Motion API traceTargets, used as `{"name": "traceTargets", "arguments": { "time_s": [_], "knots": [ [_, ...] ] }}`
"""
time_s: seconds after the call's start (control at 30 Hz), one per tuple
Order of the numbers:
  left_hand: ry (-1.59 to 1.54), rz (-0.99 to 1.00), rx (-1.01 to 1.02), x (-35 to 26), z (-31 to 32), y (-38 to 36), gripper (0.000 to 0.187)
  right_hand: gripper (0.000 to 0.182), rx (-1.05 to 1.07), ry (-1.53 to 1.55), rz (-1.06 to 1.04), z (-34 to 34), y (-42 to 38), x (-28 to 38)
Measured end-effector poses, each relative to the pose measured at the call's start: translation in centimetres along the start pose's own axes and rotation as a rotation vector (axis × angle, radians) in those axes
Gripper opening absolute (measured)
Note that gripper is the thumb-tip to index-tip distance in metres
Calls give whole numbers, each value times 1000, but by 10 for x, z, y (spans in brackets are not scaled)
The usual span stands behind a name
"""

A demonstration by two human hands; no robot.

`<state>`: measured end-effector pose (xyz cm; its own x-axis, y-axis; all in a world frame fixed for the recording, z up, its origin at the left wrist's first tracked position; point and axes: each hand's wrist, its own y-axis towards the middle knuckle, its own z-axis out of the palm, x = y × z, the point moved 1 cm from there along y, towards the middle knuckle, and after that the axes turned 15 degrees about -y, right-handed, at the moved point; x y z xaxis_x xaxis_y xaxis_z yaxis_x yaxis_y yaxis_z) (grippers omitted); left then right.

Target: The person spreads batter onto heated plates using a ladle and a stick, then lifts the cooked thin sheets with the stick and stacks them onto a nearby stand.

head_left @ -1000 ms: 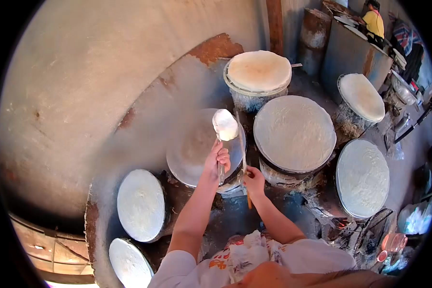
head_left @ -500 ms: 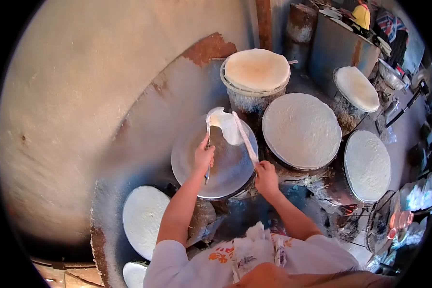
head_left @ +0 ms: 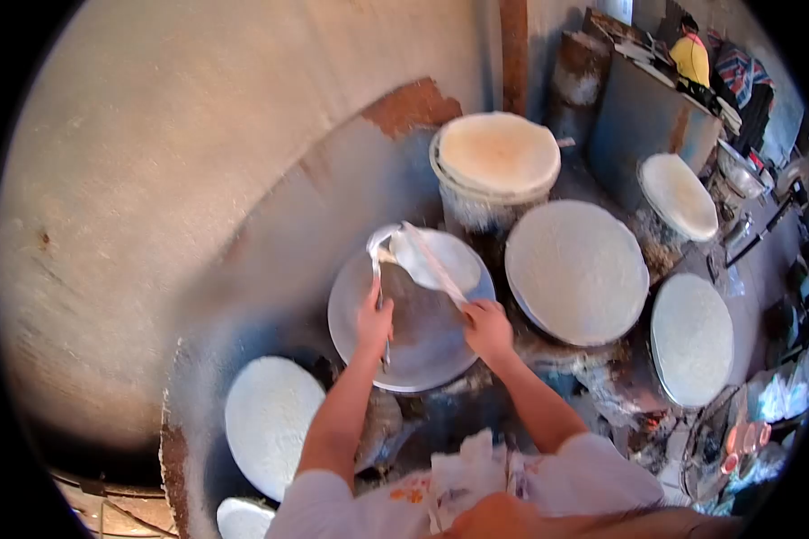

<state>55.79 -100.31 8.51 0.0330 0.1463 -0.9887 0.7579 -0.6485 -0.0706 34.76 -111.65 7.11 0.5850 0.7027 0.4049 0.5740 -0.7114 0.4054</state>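
My left hand [head_left: 375, 321] is closed around the handle of a ladle [head_left: 381, 239], whose bowl is tilted over the far left part of a round griddle [head_left: 413, 366]. In my right hand [head_left: 488, 331] is a flat wooden scraper [head_left: 439, 269], coated in white at its far end. The scraper slants across a patch of white batter [head_left: 457, 260] on the far side of the griddle, its tip close to the ladle's bowl. Browned metal shows on the griddle's near and middle part.
Other round griddles covered with pale batter stand to the right [head_left: 577, 269], far right [head_left: 692, 337] and near left [head_left: 274, 422]. A bucket [head_left: 490, 207] behind holds a stack of flat round pancakes [head_left: 499, 151]. A person in yellow [head_left: 692, 58] is at the far back right.
The ladle's bowl has moved left and down, and the batter has spread wider over the griddle's far side. The scraper has swung left across it. The whole view has shifted slightly.
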Motion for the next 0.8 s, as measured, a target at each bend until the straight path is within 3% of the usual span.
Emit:
{"name": "traceTargets", "arguments": {
  "time_s": [0.03,0.1,0.23,0.3,0.37,0.4,0.47,0.53,0.63,0.7,0.73,0.8],
  "knots": [
    [-286,-195,59,-18,-3,-7,57,31,-25,-39,11,-5,-5,-15],
    [-609,-347,91,-34,-22,-11,55,31,52,-27,25,-11,-19,-15],
    [-1146,-524,28,-29,-37,-24,53,28,137,198,-27,18,4,20],
    [-1421,-508,140,-15,-49,-23,41,27,140,168,-100,14,20,12],
    [-1684,-538,253,-14,-54,-33,30,28,3,13,-82,-9,23,-6],
    [-1768,-518,265,-19,-51,-38,15,28,33,2,-84,-10,23,-20],
    [-1927,-488,314,-20,-43,-38,21,28,109,38,-124,-1,29,-32],
    [-2092,-457,380,-28,-28,-40,38,30,211,133,-203,15,41,-24],
    [-2103,-330,373,-41,-7,-52,38,34,292,87,-315,34,56,-12],
    [-2157,-256,311,-54,6,-56,9,33,343,78,-485,40,84,-3],
    [-2196,-250,252,-53,16,-75,27,32,399,70,-551,37,76,-6],
    [-2125,-184,158,-68,31,-99,26,28,379,216,-584,10,87,-20]
  ]
}}
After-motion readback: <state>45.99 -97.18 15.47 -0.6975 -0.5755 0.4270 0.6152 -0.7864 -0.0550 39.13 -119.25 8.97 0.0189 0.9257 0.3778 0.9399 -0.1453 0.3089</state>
